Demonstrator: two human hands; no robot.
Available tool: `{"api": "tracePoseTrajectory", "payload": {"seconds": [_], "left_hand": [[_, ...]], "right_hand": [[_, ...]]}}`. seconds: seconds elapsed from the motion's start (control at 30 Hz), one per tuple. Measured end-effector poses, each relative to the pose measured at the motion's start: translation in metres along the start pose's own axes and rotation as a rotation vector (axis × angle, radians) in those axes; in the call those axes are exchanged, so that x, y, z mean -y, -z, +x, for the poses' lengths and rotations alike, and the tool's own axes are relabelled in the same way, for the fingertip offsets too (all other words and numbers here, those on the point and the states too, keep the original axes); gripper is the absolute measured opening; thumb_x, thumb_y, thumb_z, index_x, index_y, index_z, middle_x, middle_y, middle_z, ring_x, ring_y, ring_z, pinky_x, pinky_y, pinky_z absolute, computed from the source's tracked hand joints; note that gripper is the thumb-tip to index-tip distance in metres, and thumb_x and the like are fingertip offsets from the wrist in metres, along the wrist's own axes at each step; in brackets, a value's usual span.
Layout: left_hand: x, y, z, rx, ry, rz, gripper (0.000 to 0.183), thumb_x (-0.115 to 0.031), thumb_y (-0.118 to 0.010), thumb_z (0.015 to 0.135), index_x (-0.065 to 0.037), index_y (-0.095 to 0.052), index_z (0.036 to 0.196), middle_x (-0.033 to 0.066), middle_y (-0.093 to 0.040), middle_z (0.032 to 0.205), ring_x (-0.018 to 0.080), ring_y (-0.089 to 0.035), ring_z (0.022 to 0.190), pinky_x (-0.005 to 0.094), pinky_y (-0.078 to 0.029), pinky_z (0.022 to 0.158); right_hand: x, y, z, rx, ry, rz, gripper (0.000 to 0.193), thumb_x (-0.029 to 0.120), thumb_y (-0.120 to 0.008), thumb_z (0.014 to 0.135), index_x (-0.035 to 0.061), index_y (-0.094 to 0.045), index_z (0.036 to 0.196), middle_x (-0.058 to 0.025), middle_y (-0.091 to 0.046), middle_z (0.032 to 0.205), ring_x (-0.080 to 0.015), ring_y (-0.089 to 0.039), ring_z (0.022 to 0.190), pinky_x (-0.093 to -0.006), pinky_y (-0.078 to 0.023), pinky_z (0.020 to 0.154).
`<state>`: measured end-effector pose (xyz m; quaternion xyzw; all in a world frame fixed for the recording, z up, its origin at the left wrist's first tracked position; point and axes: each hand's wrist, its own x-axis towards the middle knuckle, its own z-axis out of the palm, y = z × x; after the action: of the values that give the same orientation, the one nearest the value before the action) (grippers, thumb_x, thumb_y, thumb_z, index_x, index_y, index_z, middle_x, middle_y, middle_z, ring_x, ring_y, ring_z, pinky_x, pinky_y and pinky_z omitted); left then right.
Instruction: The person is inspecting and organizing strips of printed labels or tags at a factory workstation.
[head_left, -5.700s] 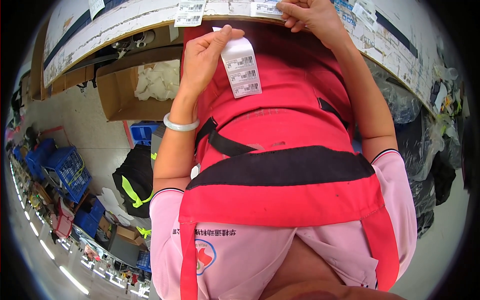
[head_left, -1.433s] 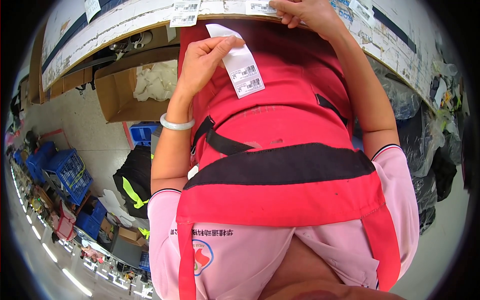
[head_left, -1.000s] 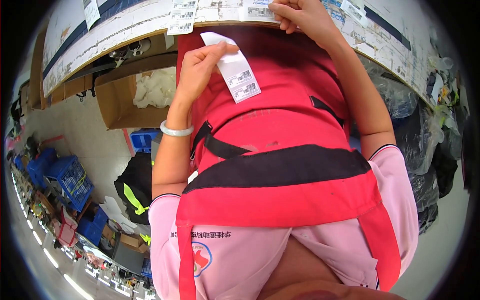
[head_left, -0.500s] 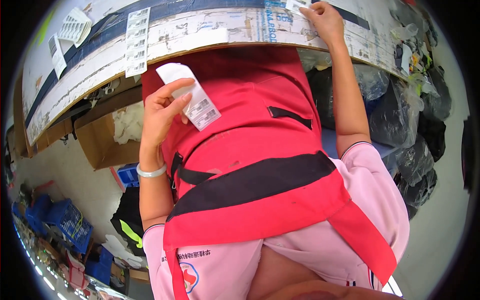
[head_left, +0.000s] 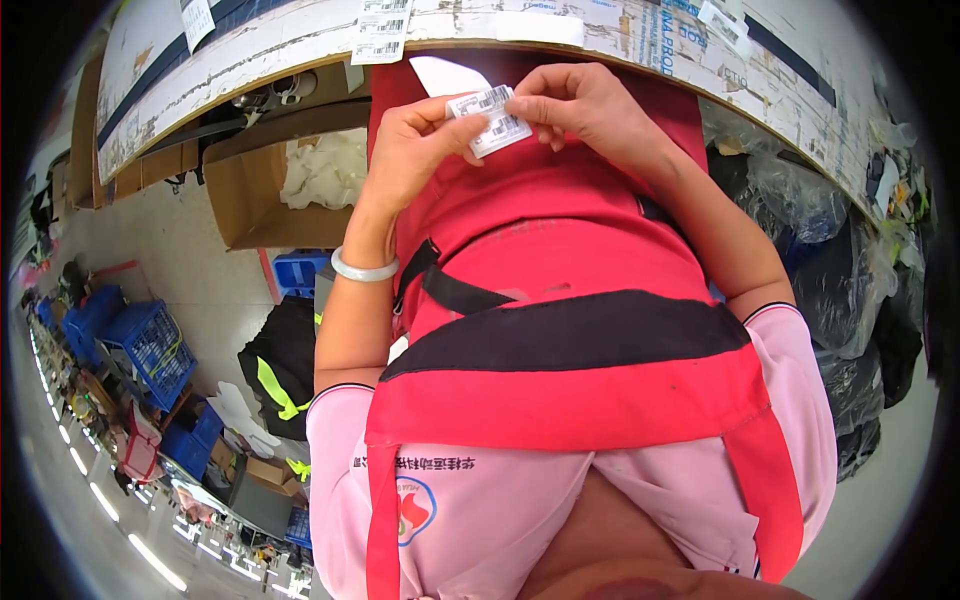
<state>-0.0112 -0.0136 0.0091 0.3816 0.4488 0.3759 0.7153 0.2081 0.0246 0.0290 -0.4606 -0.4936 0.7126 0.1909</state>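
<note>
My left hand point(head_left: 415, 150) grips a strip of white barcode stickers point(head_left: 506, 134) between thumb and fingers, just past the table's near edge and over my red apron point(head_left: 570, 240). The strip's blank white end sticks up behind the fingers. At the strip's right edge my right hand point(head_left: 600, 110) is closed in a pinch, thumb against forefinger, touching the stickers. Whether a single sticker is coming loose there, I cannot tell. On the table lie another sticker strip point(head_left: 382, 32), a blank white strip point(head_left: 540, 29) and some labels point(head_left: 724, 24) at the right.
The worn white table point(head_left: 270, 45) spans the top of the view. Below its left side stands an open cardboard box point(head_left: 235, 190) with pale material inside. Dark plastic bags point(head_left: 840, 280) are heaped at the right. Blue crates point(head_left: 150, 345) sit on the floor at left.
My right hand has left the table at the upper right and come to the strip in my left hand. The left hand has lifted the strip slightly. The whole view has shifted.
</note>
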Motion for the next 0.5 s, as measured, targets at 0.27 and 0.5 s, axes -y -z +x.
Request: {"api": "tracePoseTrajectory", "payload": {"seconds": [0.27, 0.5], "left_hand": [[0.007, 0.001, 0.001, 0.022, 0.055, 0.059, 0.023, -0.009, -0.07, 0.086, 0.005, -0.069, 0.104, 0.0056, -0.068, 0.081, 0.0079, -0.06, 0.064, 0.0195, -0.047, 0.059], [0.008, 0.011, 0.005, 0.036, 0.01, 0.033, 0.045, -0.036, -0.053, 0.098, 0.006, -0.07, 0.098, 0.0103, -0.068, 0.08, 0.013, -0.063, 0.065, 0.0232, -0.05, 0.059]], "right_hand": [[-0.009, -0.006, 0.006, -0.124, 0.392, -0.242, 0.016, 0.016, -0.064, 0.09, 0.0005, -0.067, 0.092, -0.0023, -0.063, 0.078, -0.0076, -0.058, 0.069, -0.0206, -0.047, 0.061], [0.012, 0.022, 0.012, -0.217, 0.185, -0.209, 0.016, 0.017, -0.064, 0.091, 0.0017, -0.067, 0.097, -0.0022, -0.064, 0.079, -0.006, -0.06, 0.065, -0.0186, -0.048, 0.058]]}}
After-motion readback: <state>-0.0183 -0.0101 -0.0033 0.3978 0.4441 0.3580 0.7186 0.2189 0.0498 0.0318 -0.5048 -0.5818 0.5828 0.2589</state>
